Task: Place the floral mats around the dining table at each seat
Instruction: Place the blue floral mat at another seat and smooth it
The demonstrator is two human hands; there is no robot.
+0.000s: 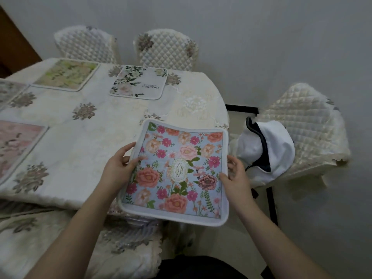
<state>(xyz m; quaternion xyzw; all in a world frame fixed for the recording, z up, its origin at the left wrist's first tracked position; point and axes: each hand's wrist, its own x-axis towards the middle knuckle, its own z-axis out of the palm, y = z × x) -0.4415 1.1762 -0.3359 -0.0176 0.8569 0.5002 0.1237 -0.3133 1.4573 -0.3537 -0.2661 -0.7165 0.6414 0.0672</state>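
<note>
A blue floral mat [177,170] with pink and orange flowers hangs over the near right corner of the dining table [96,121]. My left hand [120,168] grips its left edge, thumb on top. Its right edge is pinched by my right hand [234,174]. The mat's far edge lies over the tablecloth; its near part juts past the table edge. A white mat with green leaves [138,82] lies at the far seat. To its left is a yellow-green mat [67,74]. A pink mat [16,146] lies at the left, and a grey one [8,91] at the far left edge.
Two quilted cream chairs [167,49] stand at the far side against the wall. Another quilted chair [302,129] at the right carries a white bag [267,150] with dark trim. A covered seat [60,238] sits below the table's near edge.
</note>
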